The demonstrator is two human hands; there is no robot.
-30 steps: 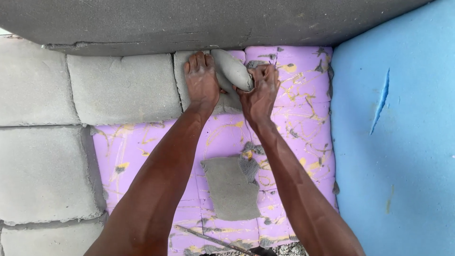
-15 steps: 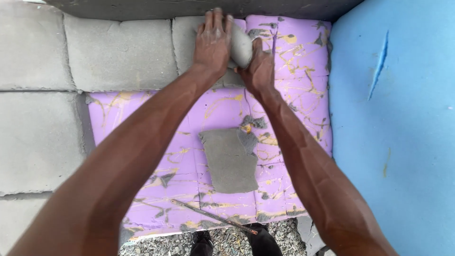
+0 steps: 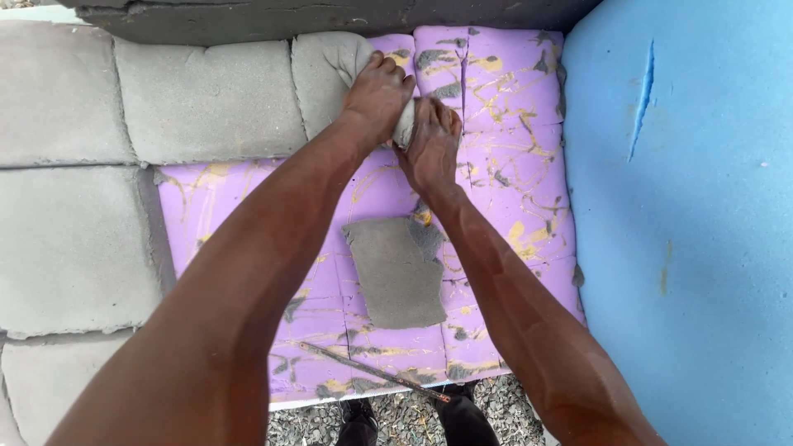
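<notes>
Mid-peel at upper centre: left hand (image 3: 377, 97) and right hand (image 3: 429, 144) clenched on grey foam flap (image 3: 347, 58), likely needing steady pull off purple panel (image 3: 512, 165).

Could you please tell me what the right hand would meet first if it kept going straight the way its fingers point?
The right hand points up the purple foam panel; beyond it likely comes the dark grey slab edge at the top, though depth is unclear.
</notes>
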